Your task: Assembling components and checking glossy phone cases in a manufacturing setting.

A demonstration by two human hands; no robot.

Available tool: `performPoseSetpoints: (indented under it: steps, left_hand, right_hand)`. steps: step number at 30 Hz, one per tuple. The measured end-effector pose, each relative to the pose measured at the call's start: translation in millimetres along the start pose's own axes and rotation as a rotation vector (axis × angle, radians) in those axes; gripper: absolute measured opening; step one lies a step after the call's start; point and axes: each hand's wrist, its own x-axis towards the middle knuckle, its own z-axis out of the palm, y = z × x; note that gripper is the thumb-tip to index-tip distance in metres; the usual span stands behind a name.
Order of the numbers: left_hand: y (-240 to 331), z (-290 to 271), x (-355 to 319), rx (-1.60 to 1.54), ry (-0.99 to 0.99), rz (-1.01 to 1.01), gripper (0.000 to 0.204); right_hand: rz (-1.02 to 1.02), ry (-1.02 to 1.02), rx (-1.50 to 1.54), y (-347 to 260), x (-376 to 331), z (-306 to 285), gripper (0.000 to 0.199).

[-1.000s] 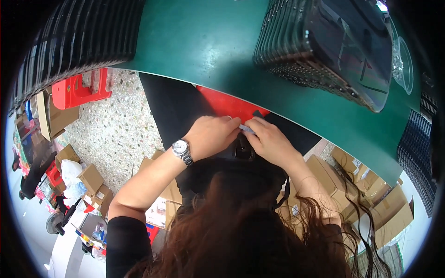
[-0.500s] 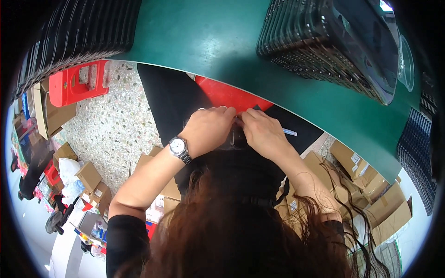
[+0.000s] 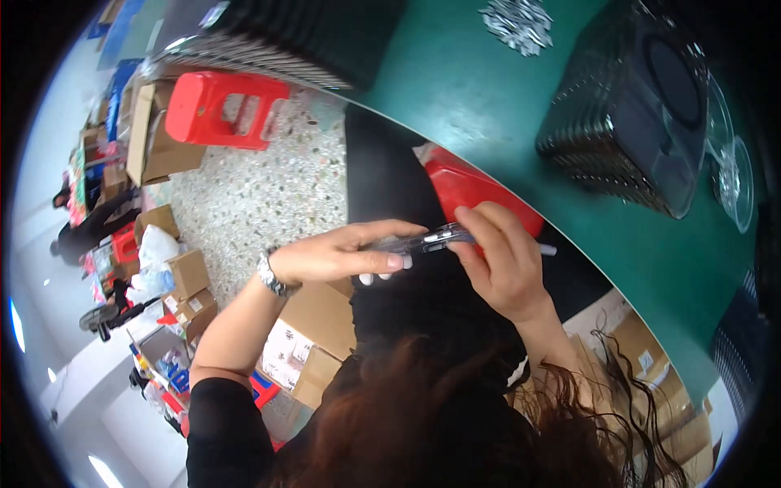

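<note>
Above my lap, a thin, flat black-and-clear plastic piece (image 3: 439, 237) with bright silvery spots is seen nearly edge-on. My left hand (image 3: 346, 254), with a watch on its wrist, closes on one end between thumb and fingers. My right hand (image 3: 504, 260) pinches the other end with thumb and fingertips. Its exact kind is hard to make out. Past my right hand, a slim pale stick (image 3: 549, 250) lies on the black cloth, beside a red surface (image 3: 476, 191) partly under the table edge.
A green table (image 3: 455, 98) curves ahead, bearing a tall stack of black plastic pieces (image 3: 626, 114), another dark stack (image 3: 301, 41), a pile of small silvery parts (image 3: 518, 24) and a round clear dish (image 3: 740, 183). Left on the floor are a red stool (image 3: 220, 110) and cardboard boxes (image 3: 189, 272).
My hands, close together over my lap before, have come apart and hold the plastic piece tilted edge-on between them. The view has shifted, bringing the silvery parts into sight.
</note>
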Motion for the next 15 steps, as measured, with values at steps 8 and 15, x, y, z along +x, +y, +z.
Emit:
performPoseSetpoints:
  steps: [8,15]
  left_hand:
    - [34,42,-89,0.235,0.766,0.288,0.091]
    - [82,69,-112,0.269,0.907,0.323,0.096]
  right_hand:
    - [0.307,-0.082,0.314,1,-17,8,0.031]
    - [-0.066,-0.418,2.097,-79,70,-78,0.019]
